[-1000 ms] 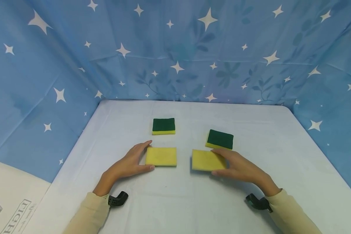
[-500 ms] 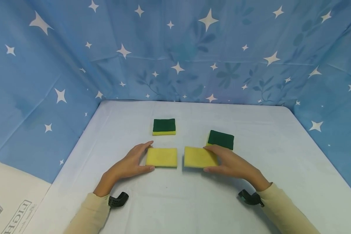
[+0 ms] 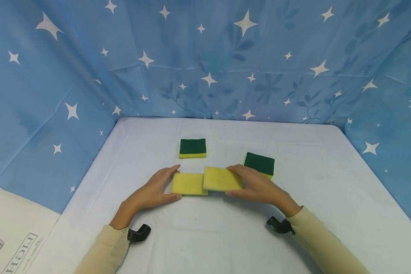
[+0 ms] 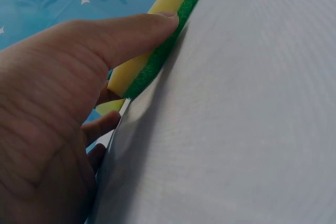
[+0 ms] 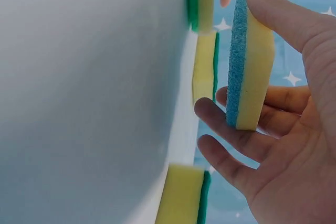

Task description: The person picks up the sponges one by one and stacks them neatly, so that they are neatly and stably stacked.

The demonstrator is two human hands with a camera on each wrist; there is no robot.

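Observation:
My left hand (image 3: 152,190) grips a yellow sponge (image 3: 187,184) at its left end, thumb on the near edge and fingers at the far edge. That sponge lies on the white table, its green scouring side (image 4: 163,59) facing down in the left wrist view. With thumb and fingers, my right hand (image 3: 257,185) holds a second yellow sponge (image 3: 222,179) in the air. Its underside (image 5: 236,51) looks blue in the right wrist view. In the head view this raised sponge's left edge overlaps the right end of the lower one.
Behind the hands, two sponges lie green side up: one at the back left (image 3: 193,147), one just beyond my right hand (image 3: 259,163). A blue star-patterned curtain (image 3: 191,57) stands along the back and sides of the white table (image 3: 191,243).
My right hand has carried its sponge left and slightly away from me, up to the left-hand sponge, which it now partly covers in the head view. The left hand has stayed put.

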